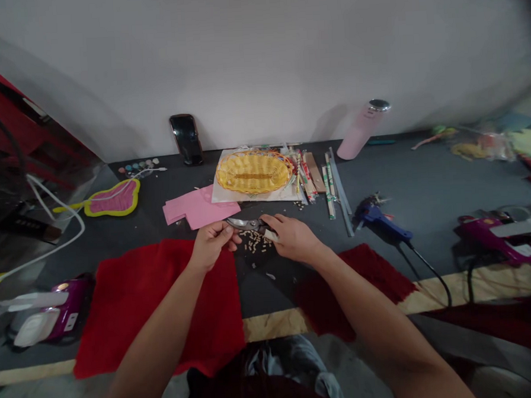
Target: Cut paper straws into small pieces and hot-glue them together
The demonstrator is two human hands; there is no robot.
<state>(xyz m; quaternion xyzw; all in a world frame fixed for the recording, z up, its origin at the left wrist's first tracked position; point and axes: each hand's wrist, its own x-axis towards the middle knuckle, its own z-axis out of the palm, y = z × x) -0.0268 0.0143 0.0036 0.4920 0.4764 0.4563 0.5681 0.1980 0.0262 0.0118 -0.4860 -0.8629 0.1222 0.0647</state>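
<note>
My right hand [292,238] is wrapped round the handles of a pair of pruning shears [243,223], whose metal blades point left. At the blade tips, my left hand [214,243] has its fingers pinched together; whatever lies between them is too small or hidden to name. Beneath the shears, many short tan pieces [255,241] lie scattered on the dark table [270,294]. Pink sheets [199,206] lie just beyond my left hand. Past the shears, a yellow woven basket [254,173] rests on a white sheet.
Red cloth [164,299] hangs over the front edge at left, and darker red cloth [376,270] lies at right. A blue glue gun [386,222], wrapped sticks [329,187] and a pink bottle [362,131] are on the right. A phone [186,141] leans against the wall.
</note>
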